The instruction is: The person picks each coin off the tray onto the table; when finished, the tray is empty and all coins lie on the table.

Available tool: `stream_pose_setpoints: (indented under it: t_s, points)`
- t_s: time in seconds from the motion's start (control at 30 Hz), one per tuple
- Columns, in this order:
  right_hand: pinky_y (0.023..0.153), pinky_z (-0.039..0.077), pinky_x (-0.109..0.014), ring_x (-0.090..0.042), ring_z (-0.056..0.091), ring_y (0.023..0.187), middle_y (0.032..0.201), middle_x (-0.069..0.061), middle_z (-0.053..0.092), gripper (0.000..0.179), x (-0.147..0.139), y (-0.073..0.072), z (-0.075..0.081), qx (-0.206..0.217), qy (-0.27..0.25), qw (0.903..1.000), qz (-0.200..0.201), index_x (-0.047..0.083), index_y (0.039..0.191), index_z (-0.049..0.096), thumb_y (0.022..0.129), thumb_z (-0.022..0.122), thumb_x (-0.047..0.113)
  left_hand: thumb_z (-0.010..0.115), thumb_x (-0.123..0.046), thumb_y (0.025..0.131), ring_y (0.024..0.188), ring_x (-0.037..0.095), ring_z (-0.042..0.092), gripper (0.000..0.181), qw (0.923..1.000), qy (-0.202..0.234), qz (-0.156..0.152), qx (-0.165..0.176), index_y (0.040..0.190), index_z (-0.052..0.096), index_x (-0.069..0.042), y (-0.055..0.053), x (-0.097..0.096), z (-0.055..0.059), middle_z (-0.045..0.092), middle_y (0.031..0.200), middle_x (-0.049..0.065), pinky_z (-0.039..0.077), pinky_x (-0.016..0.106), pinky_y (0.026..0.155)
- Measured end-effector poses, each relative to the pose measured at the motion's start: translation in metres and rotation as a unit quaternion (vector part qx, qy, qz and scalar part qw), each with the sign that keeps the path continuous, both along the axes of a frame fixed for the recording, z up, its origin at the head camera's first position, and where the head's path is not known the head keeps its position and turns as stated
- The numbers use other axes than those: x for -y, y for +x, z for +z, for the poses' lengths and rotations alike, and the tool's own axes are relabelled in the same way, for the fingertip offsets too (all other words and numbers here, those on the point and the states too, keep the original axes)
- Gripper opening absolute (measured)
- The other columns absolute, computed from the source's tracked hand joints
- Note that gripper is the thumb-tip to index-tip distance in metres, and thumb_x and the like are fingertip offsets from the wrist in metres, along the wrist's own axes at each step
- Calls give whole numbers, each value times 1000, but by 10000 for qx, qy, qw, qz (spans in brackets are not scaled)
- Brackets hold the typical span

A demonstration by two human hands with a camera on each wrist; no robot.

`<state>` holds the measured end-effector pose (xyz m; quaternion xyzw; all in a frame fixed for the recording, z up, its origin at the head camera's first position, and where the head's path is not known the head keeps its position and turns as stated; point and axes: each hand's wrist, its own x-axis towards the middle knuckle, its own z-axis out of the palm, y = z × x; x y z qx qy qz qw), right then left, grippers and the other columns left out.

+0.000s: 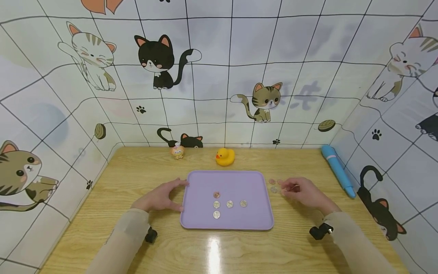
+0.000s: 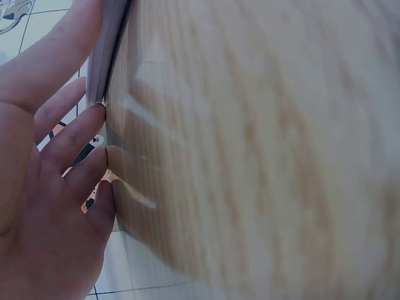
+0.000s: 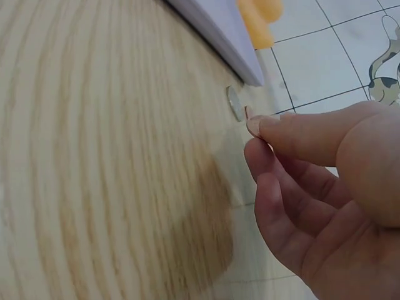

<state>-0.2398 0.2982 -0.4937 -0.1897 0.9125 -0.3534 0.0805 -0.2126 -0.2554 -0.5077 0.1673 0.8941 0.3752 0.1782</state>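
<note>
Between thumb and fingertip, my right hand (image 1: 301, 192) pinches a copper coin (image 3: 254, 127), just off the right side of a lilac tray (image 1: 239, 182). Beside that hand on the table lie another copper coin (image 1: 272, 181) and a silver coin (image 1: 273, 189). My left hand (image 1: 164, 196) rests at the tray's left edge, thumb and fingers extended and spread. Inside the tray, a copper coin (image 1: 216, 194) lies above a row of three silver coins (image 1: 229, 204). One more silver coin (image 1: 216, 214) sits below the row's left end.
Behind the tray stand a yellow rubber duck (image 1: 225, 157) and a small figurine (image 1: 177, 151). A blue cylindrical object (image 1: 338, 171) lies along the right edge of the wooden table (image 1: 239, 247). Cat-printed sheeting (image 1: 212, 76) encloses the back and both sides.
</note>
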Motion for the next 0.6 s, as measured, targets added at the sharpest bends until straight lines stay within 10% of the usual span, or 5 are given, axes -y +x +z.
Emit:
stream_pose_setpoints:
  t_s: [0.6]
  points:
    - [72,52,-28,-14,58,82,91,2,68,4,9,0,-5,-440,713,9960,-318,12,99,73,98,76,14,96,-40,74,160,43,18,92,10000,-49,-1,-24,154,52,-27,1,1,2,27,172,17,16,65,127]
